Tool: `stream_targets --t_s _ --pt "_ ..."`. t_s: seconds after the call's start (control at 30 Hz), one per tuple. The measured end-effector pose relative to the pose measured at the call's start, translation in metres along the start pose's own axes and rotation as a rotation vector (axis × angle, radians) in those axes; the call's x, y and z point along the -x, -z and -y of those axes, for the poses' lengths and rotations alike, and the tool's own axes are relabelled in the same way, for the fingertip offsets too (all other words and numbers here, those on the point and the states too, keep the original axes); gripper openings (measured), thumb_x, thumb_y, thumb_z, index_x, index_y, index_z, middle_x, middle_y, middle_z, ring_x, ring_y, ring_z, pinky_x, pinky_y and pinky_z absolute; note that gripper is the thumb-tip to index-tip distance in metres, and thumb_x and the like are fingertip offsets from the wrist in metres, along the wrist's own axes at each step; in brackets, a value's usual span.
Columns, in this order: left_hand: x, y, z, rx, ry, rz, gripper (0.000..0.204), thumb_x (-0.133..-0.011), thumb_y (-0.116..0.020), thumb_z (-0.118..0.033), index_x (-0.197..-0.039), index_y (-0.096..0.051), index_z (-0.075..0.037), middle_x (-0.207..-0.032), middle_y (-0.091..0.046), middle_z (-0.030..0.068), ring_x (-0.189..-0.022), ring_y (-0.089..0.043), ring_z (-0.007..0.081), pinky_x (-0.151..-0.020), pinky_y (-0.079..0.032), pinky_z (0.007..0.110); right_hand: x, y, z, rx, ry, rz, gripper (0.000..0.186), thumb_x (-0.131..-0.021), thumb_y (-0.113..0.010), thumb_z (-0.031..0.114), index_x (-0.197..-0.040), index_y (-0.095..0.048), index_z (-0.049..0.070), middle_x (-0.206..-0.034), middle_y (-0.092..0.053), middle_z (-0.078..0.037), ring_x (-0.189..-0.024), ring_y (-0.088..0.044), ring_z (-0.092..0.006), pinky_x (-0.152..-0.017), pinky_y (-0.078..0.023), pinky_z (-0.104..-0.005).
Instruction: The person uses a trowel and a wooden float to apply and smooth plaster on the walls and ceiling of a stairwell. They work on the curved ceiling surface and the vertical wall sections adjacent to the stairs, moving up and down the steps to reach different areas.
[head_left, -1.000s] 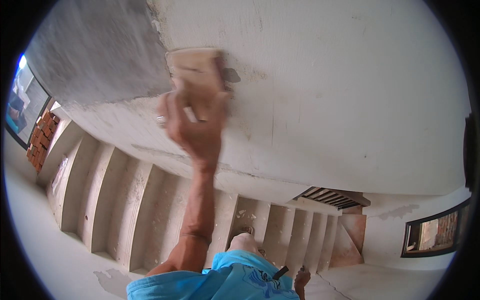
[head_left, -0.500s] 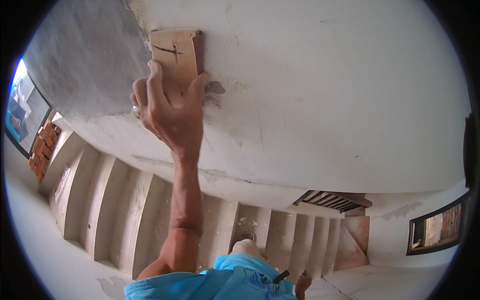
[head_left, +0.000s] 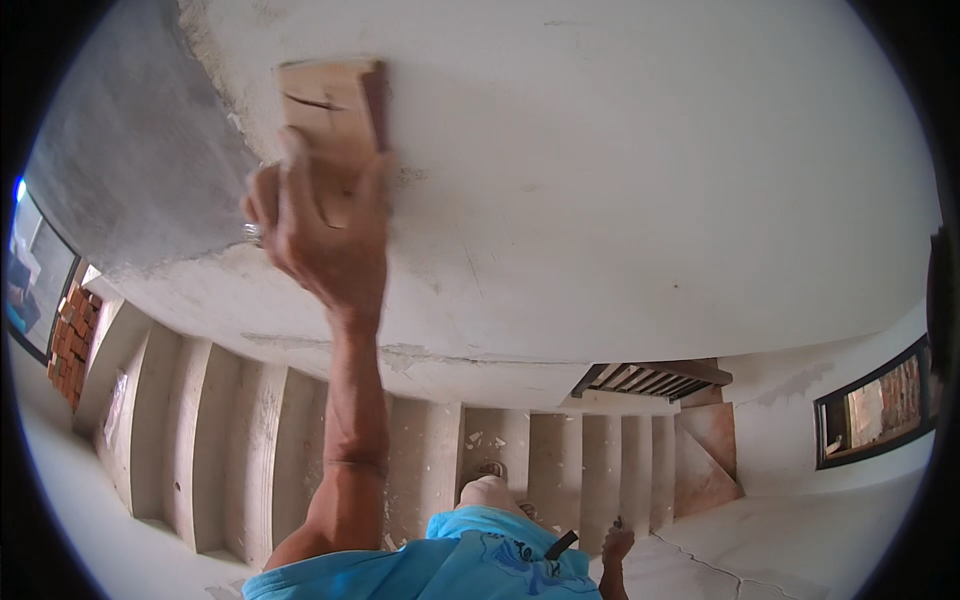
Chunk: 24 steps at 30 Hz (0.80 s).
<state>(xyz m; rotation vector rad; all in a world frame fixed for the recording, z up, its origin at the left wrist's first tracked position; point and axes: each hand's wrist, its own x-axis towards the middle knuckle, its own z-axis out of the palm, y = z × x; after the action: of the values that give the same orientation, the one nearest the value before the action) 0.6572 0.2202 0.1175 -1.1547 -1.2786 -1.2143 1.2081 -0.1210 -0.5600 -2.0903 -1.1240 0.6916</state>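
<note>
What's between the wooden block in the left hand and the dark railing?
In the head view, only faintly marked white wall lies between the wooden block and dark railing.

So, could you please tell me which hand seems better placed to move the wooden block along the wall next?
Probably the left hand: it holds the wooden block at the pale wall. The right hand hangs low beside the blue shirt, away from the block.
</note>
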Motion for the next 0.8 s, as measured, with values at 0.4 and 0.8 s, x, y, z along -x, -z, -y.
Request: stream_targets --t_s 0.4,0.8 --pt "0.065 -0.017 -0.058 0.253 -0.274 0.156 0.073 -0.067 -0.090 -0.029 -0.129 -0.062 -0.003 -0.110 -0.060 0.0091 -0.094 -0.053 0.0233 -0.080 -0.042 0.036 0.053 0.008 0.082 0.127 -0.236 0.067 0.036 -0.087 -0.056 0.013 -0.118 -0.070 0.002 -0.095 -0.073 -0.018 -0.086 -0.069 -0.0291 -0.077 -0.053 -0.0390" --pt "0.106 0.002 -0.029 0.273 -0.242 0.266 0.071 -0.068 -0.090 -0.024 -0.131 -0.062 -0.008 -0.111 -0.062 0.0128 -0.098 -0.055 0.0279 -0.077 -0.045 0.040 0.053 0.006 0.113 0.145 -0.215 0.091 0.031 -0.090 -0.058 0.017 -0.113 -0.070 0.001 -0.099 -0.073 -0.020 -0.095 -0.071 -0.0354 -0.082 -0.054 -0.0433"
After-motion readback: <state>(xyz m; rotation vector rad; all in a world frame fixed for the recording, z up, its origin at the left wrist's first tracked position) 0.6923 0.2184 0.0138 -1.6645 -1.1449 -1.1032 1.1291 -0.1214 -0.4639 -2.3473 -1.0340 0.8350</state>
